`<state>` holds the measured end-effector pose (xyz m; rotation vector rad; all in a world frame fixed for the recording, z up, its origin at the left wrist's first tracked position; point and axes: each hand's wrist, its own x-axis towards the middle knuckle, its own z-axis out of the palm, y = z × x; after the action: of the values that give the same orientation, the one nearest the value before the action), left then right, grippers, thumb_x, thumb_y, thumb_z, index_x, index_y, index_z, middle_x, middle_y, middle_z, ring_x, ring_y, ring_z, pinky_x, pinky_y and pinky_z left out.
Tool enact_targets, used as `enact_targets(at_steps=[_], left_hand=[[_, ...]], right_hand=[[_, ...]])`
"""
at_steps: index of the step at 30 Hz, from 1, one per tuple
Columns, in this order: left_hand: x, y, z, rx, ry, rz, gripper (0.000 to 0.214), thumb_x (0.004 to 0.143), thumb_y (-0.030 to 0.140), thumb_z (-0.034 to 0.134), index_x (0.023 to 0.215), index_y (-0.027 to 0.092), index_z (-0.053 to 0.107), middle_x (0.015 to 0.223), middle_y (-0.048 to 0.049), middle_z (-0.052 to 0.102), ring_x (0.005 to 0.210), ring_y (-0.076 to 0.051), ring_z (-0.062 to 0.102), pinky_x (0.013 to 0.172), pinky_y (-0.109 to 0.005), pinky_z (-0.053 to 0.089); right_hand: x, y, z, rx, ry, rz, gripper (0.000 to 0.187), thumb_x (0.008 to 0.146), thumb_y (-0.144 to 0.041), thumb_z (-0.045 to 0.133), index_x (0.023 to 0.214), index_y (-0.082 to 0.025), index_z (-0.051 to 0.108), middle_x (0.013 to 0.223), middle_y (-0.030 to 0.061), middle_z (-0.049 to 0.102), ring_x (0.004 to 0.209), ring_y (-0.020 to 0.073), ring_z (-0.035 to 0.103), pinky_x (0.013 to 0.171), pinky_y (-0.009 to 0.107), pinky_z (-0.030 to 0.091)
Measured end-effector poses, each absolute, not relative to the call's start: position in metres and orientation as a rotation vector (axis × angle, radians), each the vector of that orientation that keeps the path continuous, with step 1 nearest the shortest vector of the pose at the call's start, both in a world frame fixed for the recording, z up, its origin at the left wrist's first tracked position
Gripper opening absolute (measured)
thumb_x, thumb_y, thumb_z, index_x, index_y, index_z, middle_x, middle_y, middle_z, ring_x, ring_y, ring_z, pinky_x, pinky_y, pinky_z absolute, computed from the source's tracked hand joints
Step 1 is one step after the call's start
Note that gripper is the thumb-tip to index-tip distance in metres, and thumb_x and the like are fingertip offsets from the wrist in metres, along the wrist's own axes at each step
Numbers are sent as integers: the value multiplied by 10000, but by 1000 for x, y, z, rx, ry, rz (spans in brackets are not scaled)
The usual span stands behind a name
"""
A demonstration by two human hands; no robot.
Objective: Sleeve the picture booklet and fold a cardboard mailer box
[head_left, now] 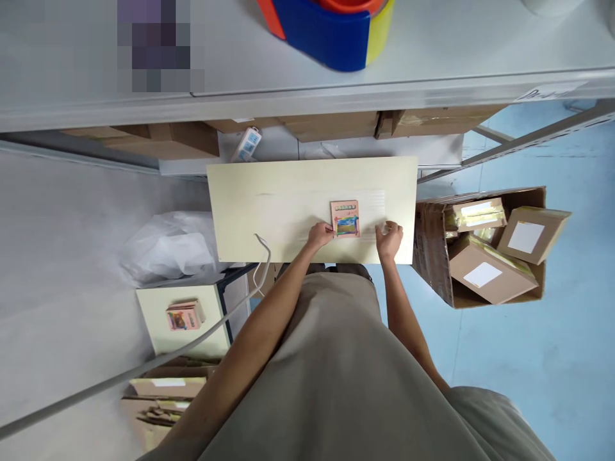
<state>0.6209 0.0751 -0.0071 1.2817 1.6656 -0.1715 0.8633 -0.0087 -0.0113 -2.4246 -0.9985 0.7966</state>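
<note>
On the pale yellow board (240, 211) in front of me lies a small pink picture book (345, 219), with a landscape on its cover. Beneath and around it spreads a clear, ribbed plastic sheet (377, 203), faint against the board. My left hand (321, 235) grips the book's lower left edge between thumb and fingers. To the right of the book, my right hand (389, 241) has its fingers drawn together at the sheet's lower right edge, pinching the plastic. The book and my right hand are apart.
An open carton (435, 256) of taped boxes stands at the right. More pink books (185, 315) lie on a side table (154, 333) at the left, below a clear plastic bag (168, 250). A grey cable (206, 336) crosses the left side. A shelf (288, 99) spans the front.
</note>
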Motion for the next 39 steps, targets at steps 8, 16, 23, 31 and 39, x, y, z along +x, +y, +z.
enact_targets(at_steps=[8, 16, 23, 31, 39], left_hand=[[612, 72, -7, 1253, 1616, -99, 118, 818, 277, 815, 915, 209, 818, 966, -54, 840, 960, -226, 784, 877, -305, 589], [607, 67, -6, 1257, 1636, -40, 67, 818, 216, 820, 883, 224, 805, 979, -65, 841, 990, -265, 793, 927, -346, 595], [611, 62, 4, 1352, 1681, 109, 84, 938, 273, 738, 994, 239, 792, 1047, -69, 836, 1047, -268, 772, 966, -350, 569], [624, 60, 0, 1252, 1728, 175, 202, 993, 384, 714, 1044, 196, 766, 1118, -125, 821, 1097, -295, 759, 979, -360, 544], [636, 64, -10, 1056, 1883, 174, 184, 888, 341, 833, 994, 198, 787, 1043, -116, 830, 1019, -296, 761, 895, -358, 532]], right_hand=[[866, -1, -17, -2407, -907, 977, 284, 903, -476, 685, 975, -201, 669, 972, 152, 763, 942, 314, 716, 886, 417, 556], [856, 2, 3, -2202, -810, 1113, 610, 849, -508, 722, 1343, -188, 566, 1028, 93, 773, 884, 270, 719, 820, 389, 586], [800, 27, 11, -1976, -1219, 1330, 698, 912, -420, 697, 1555, -216, 515, 906, 36, 773, 839, 261, 728, 840, 387, 592], [752, 37, -19, -2047, -1261, 1408, 766, 953, -324, 652, 1657, -161, 401, 1010, 98, 811, 1007, 305, 757, 1013, 463, 580], [771, 42, -17, -1874, -1392, 1667, 1117, 733, -238, 909, 1708, -185, 366, 1066, 93, 819, 1033, 326, 774, 996, 495, 619]])
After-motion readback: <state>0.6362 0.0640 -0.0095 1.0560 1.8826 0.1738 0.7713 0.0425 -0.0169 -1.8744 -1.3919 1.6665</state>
